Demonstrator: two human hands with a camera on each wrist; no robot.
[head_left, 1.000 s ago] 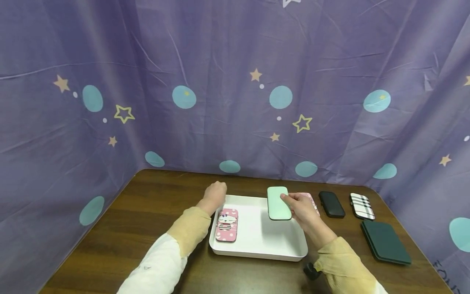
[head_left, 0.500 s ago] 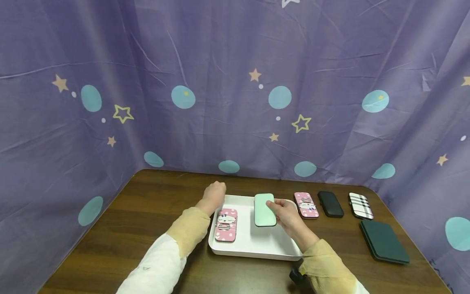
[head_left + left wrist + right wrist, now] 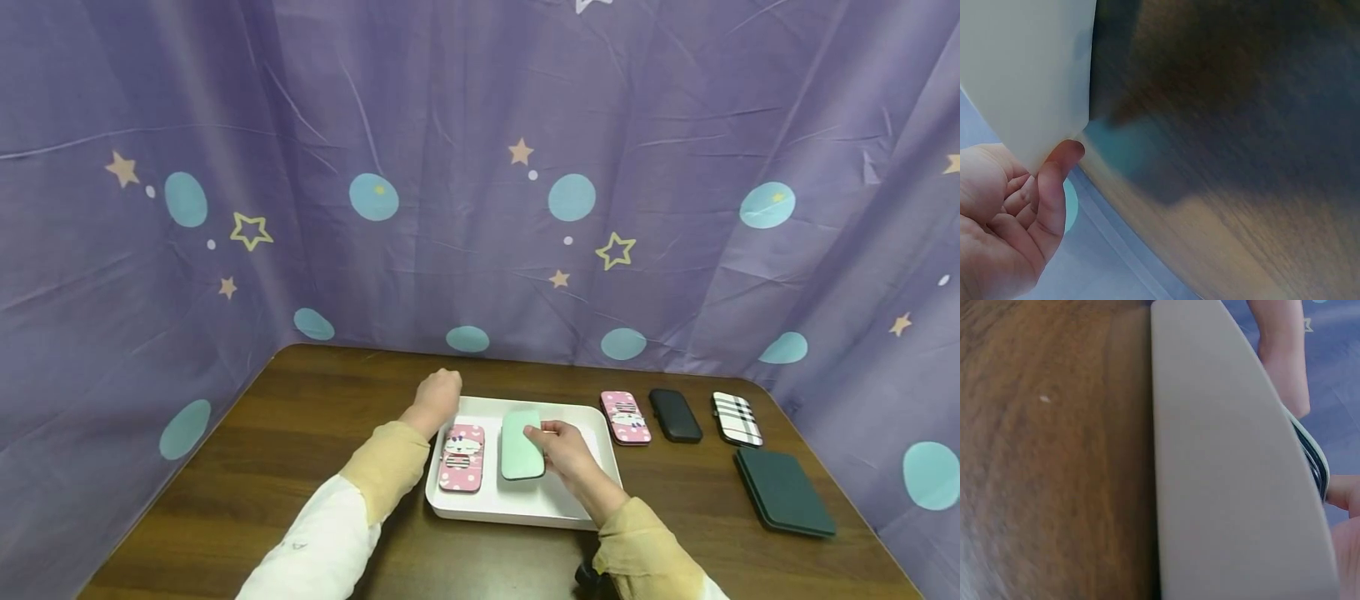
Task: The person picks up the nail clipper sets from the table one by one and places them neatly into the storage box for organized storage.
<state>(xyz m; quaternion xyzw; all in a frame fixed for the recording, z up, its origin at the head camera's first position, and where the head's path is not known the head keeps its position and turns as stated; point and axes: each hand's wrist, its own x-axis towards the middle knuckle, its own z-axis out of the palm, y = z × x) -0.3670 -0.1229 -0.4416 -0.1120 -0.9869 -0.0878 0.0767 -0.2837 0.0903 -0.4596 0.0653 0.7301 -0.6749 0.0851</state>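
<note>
The white tray (image 3: pixel 543 510) lies on the table, a pink case (image 3: pixel 462 458) with a cartoon animal inside it at the left. My right hand (image 3: pixel 566 454) pinches a mint green flat case (image 3: pixel 519 446), thumb on top, tilted over the middle of the tray. In the right wrist view, the case's dark-lined edge (image 3: pixel 1311 456) shows past the tray's wall (image 3: pixel 1229 456), which hides most of it. My left hand (image 3: pixel 438 398) grips the back left corner of the tray; in the left wrist view, its curled fingers (image 3: pixel 1054 194) hold that corner.
To the tray's right lie another pink case (image 3: pixel 626 417), a black case (image 3: pixel 676 415), a plaid case (image 3: pixel 738 418) and a larger dark green case (image 3: pixel 786 492). The brown wooden table (image 3: pixel 315 417) backs onto a purple curtain (image 3: pixel 465 275) with stars.
My right hand has carried the mint green case left and lower over the tray, nearer the pink case in it. The second pink case has come into full view. My left hand stays at the corner.
</note>
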